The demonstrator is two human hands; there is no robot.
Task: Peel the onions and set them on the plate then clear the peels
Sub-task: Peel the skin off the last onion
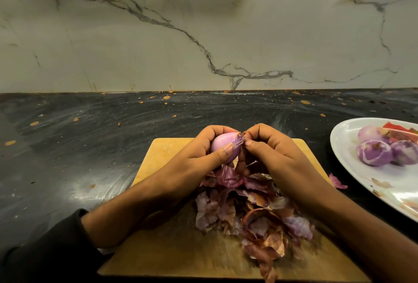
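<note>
Frame center: left hand [203, 151] grips a pink onion [222, 145] above the cutting board [172, 253]; right hand [269, 151] pinches its loose skin. Peels [251, 212] piled lower center on the board; plate [352, 165] at right edge holds peeled onions [374, 152].

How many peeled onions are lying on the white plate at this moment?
3, close together at the far part of the plate: one at the back, one in front on the left, one in front on the right. The picture's edge cuts the plate, so more may be hidden.
</note>
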